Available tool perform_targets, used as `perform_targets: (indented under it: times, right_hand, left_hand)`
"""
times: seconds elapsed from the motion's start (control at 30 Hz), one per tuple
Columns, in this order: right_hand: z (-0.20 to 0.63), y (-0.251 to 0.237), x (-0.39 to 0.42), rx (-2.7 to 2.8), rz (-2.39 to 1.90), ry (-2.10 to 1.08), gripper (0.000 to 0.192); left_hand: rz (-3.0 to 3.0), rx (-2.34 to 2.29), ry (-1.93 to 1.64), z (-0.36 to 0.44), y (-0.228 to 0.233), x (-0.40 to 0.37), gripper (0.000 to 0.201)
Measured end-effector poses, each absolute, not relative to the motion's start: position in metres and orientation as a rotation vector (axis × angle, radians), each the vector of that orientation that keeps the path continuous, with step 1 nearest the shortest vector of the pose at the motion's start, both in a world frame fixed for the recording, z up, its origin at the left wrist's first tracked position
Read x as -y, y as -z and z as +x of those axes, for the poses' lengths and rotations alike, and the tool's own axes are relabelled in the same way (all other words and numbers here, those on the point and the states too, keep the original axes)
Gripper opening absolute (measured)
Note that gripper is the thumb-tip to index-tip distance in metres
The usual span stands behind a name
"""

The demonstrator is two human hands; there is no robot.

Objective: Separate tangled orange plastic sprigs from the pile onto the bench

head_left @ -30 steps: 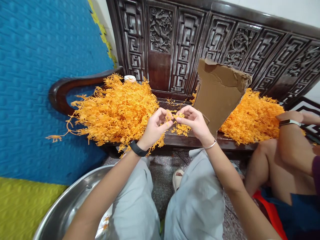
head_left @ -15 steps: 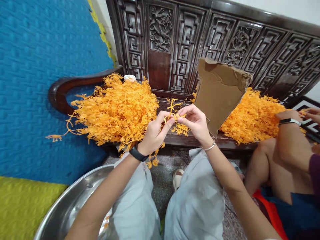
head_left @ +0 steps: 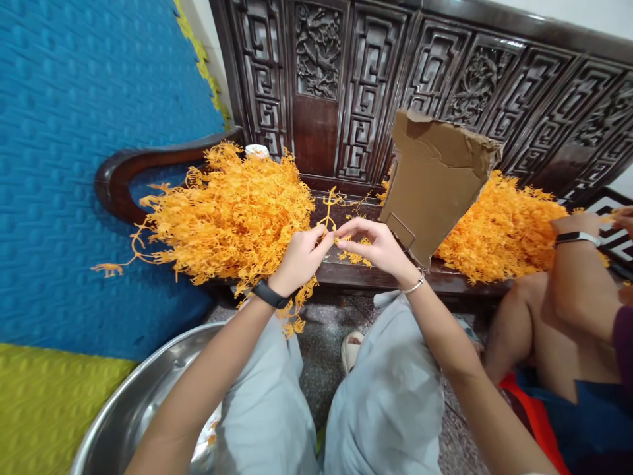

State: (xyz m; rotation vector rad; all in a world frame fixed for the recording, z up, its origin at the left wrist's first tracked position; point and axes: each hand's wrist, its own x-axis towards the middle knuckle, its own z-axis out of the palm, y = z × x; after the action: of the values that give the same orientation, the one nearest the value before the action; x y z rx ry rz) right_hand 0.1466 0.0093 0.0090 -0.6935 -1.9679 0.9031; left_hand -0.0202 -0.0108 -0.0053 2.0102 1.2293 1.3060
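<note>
A thin orange branched plastic sprig (head_left: pixel 328 206) stands up from the pinched fingers of my left hand (head_left: pixel 302 256), over the bench seat. My right hand (head_left: pixel 372 245) meets it from the right, thumb and fingertips closed on a small part of the same sprig; the exact contact is hidden by the fingers. To the left of my hands a big heap of orange sprigs (head_left: pixel 232 211) rests on the bench, with some strands hanging below my left wrist. Small loose orange pieces (head_left: pixel 357 253) lie on the seat behind my right hand.
A torn cardboard sheet (head_left: pixel 435 178) stands upright on the dark carved bench (head_left: pixel 316 138). Right of it is a second orange heap (head_left: pixel 504 231), beside another person's hand (head_left: pixel 578 225). A metal basin (head_left: pixel 119 409) sits at lower left, below blue foam mats (head_left: pixel 89 132).
Both my hands have shifted slightly left and down. The sprig has moved left with them, and the orange bits visible between my right fingers are now mostly hidden.
</note>
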Motion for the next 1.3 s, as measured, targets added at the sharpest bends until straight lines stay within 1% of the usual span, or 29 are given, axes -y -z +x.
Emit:
perform_targets:
  times: [0.07, 0.17, 0.3, 0.37, 0.57, 0.73, 0.9, 1.13, 1.2, 1.3]
  right_hand:
    - [0.147, -0.007, -0.012, 1.950, -0.729, -0.890, 0.023]
    - [0.147, -0.006, -0.015, 1.896, -0.777, -0.925, 0.031]
    - [0.147, -0.005, -0.018, 1.918, -0.785, -1.106, 0.027]
    - [0.147, -0.005, -0.018, 1.937, -0.775, -1.127, 0.026]
    - [0.147, -0.007, -0.014, 1.964, -0.760, -0.993, 0.024]
    - [0.146, -0.007, -0.010, 1.934, -0.746, -0.831, 0.020]
    - [0.143, -0.007, -0.009, 1.885, -0.718, -0.885, 0.019]
    - [0.144, -0.008, -0.011, 1.881, -0.736, -0.947, 0.020]
    - [0.145, -0.007, -0.012, 1.887, -0.744, -0.929, 0.020]
    - [0.146, -0.007, -0.013, 1.911, -0.748, -0.876, 0.019]
  left_hand:
    - [1.916, -1.194, -1.295, -0.021, 0.006, 0.010, 0.033]
    - [1.776, -1.084, -1.301, -0.021, 0.005, 0.012, 0.028]
    - [1.764, -1.033, -1.370, -0.019, 0.003, 0.014, 0.027]
    - [1.785, -1.013, -1.382, -0.020, 0.003, 0.015, 0.026]
    - [1.798, -0.955, -1.241, -0.029, -0.001, 0.016, 0.024]
    - [1.820, -0.951, -1.223, -0.033, -0.002, 0.015, 0.025]
    - [1.857, -0.950, -1.225, -0.031, -0.001, 0.016, 0.016]
    - [1.764, -0.998, -1.371, -0.028, 0.001, 0.015, 0.013]
    - [1.723, -0.990, -1.352, -0.028, -0.001, 0.015, 0.014]
    - [1.681, -0.956, -1.233, -0.028, -0.005, 0.014, 0.018]
